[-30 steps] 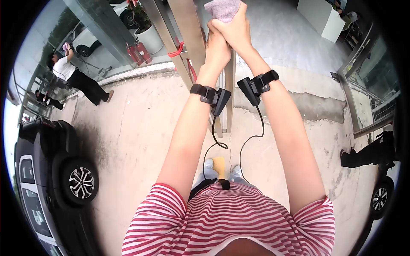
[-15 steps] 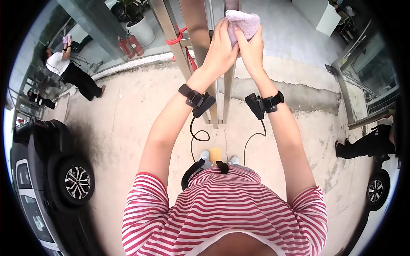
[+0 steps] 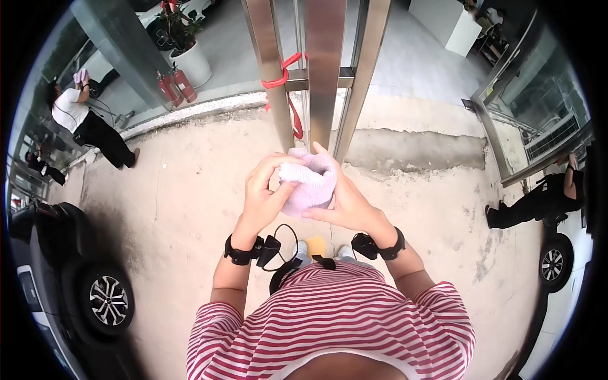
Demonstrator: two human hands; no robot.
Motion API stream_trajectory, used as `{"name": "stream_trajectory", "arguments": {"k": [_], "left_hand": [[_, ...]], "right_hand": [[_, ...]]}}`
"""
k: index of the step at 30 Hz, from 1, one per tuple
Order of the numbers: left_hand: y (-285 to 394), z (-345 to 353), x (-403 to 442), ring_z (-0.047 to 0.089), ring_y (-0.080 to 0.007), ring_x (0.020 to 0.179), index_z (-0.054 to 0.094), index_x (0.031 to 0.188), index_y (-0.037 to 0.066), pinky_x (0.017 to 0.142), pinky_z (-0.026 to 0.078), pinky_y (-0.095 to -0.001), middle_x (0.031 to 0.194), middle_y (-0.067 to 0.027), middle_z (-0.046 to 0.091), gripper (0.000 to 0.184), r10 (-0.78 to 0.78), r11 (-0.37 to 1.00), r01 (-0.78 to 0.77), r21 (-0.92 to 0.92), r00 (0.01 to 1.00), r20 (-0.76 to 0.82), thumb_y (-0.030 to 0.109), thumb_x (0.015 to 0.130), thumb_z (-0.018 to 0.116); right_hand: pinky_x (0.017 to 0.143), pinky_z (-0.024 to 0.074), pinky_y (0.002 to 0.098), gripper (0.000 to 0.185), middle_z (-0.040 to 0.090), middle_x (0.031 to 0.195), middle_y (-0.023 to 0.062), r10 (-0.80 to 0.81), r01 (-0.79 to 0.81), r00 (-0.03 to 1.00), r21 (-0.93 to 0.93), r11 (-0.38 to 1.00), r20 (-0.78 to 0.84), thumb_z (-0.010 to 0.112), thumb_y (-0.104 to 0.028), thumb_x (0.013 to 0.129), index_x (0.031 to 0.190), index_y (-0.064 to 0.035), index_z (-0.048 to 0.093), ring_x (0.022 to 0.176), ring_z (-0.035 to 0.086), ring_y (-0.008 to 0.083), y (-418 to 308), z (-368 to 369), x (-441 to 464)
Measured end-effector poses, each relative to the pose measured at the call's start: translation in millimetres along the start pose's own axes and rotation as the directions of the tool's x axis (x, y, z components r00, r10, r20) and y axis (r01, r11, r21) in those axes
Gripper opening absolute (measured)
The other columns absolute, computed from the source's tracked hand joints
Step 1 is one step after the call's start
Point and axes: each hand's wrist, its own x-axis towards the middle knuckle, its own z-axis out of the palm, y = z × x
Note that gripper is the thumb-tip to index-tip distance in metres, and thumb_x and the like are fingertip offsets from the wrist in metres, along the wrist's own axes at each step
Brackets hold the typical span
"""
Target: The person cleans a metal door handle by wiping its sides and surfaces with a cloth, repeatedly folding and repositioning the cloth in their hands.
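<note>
A crumpled pale purple cloth is held between my two hands in front of my chest. My left hand grips its left side, the thumb pressing on the front. Around the right side curls my right hand, with its thumb below the cloth and its fingers partly behind it. Just beyond the hands stands a metal door frame of upright bars, with a red strap tied round the left bar. Black devices are strapped to both of my wrists.
Two red fire extinguishers and a white plant pot stand behind glass at the upper left. A dark car is on the left, a light car on the right. Other people stand at both sides. A glass door is at right.
Both hands have come down and back from the metal frame toward my chest, bringing the cloth with them. My elbows are more bent, and the cloth is folded differently.
</note>
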Motion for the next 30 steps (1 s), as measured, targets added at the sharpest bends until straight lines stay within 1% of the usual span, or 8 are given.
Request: {"name": "stream_trajectory", "arguments": {"k": [5,11,13,17,18,25,28,30], "left_hand": [[6,-26,9,0.058,-0.0141,0.083,0.059,0.099,-0.002,0.076,0.045,-0.0271,0.091,-0.0082,0.062,0.015,-0.058,0.980,0.019,-0.197,0.980,-0.192,0.006,0.086,0.058],[-17,-53,23,0.053,-0.0129,0.081,0.058,0.097,-0.002,0.074,0.043,-0.0246,0.089,-0.0050,0.056,0.014,-0.098,0.994,0.109,0.020,0.951,-0.293,0.008,0.087,0.059],[-20,-66,51,0.050,-0.0127,0.079,0.058,0.097,-0.003,0.073,0.041,-0.0240,0.087,-0.0039,0.053,0.015,0.181,0.973,-0.104,0.204,0.896,-0.405,0.008,0.087,0.060],[-14,-88,112,0.038,-0.0076,0.069,0.060,0.101,-0.003,0.062,0.034,-0.0215,0.080,0.0013,0.046,0.019,0.315,0.932,-0.130,0.339,0.754,-0.576,0.009,0.087,0.064],[-13,-89,126,0.036,-0.0036,0.066,0.062,0.101,-0.003,0.058,0.031,-0.0190,0.074,0.0061,0.045,0.018,0.182,0.983,-0.162,0.088,0.766,-0.616,0.012,0.090,0.062],[-47,-94,167,0.050,-0.0034,0.069,0.060,0.111,-0.005,0.061,0.040,-0.0194,0.075,0.0029,0.055,0.027,0.044,0.976,-0.146,-0.161,0.859,-0.510,0.014,0.092,0.061],[-61,-77,176,0.057,-0.0087,0.078,0.049,0.124,-0.005,0.070,0.047,-0.0227,0.087,-0.0032,0.059,0.036,0.011,0.946,-0.165,-0.280,0.877,-0.480,0.013,0.093,0.057],[-61,-60,173,0.051,-0.0190,0.108,0.031,0.138,-0.001,0.093,0.042,-0.0301,0.119,-0.0123,0.050,0.046,0.056,0.939,-0.185,-0.289,0.914,-0.403,0.013,0.097,0.047]], "right_hand": [[0.084,0.0451,0.0322,0.067,0.055,0.109,0.0129,-0.014,0.018,0.999,0.118,0.993,-0.035,0.069,-0.017,0.082,0.138,-0.0040,0.036,0.096,0.056,0.0198,8,-4,14],[0.060,0.0457,0.0239,0.024,0.052,0.063,0.0019,0.229,-0.215,0.953,0.089,0.972,-0.198,0.061,-0.005,0.087,0.111,-0.0026,0.058,0.061,0.056,0.0080,-3,-3,32],[0.060,0.0470,0.0237,0.022,0.052,0.062,0.0027,0.215,-0.162,0.899,0.167,0.973,-0.381,0.060,-0.004,0.087,0.108,-0.0013,0.058,0.059,0.056,0.0082,-24,1,55],[0.067,0.0515,0.0258,0.024,0.057,0.073,0.0053,-0.239,0.197,0.743,-0.137,0.971,-0.625,0.059,0.000,0.086,0.110,-0.0017,0.058,0.070,0.061,0.0122,-42,12,122],[0.069,0.0530,0.0270,0.025,0.059,0.080,0.0070,-0.341,0.255,0.688,-0.227,0.940,-0.640,0.058,0.001,0.086,0.111,-0.0017,0.057,0.075,0.063,0.0143,-42,17,138],[0.102,0.0376,0.0420,0.060,0.040,0.126,0.0231,-0.377,0.101,0.645,-0.414,0.905,-0.665,0.057,-0.006,0.086,0.140,0.0005,0.031,0.119,0.045,0.0355,3,39,179],[0.108,0.0275,0.0451,0.073,0.029,0.138,0.0287,-0.409,0.114,0.620,-0.440,0.891,-0.670,0.057,-0.010,0.087,0.147,0.0008,0.015,0.130,0.032,0.0419,2,47,188],[0.110,0.0219,0.0470,0.077,0.016,0.147,0.0328,-0.433,0.074,0.655,-0.518,0.852,-0.619,0.054,-0.015,0.091,0.147,0.0035,0.006,0.136,0.022,0.0454,13,48,197]]}}
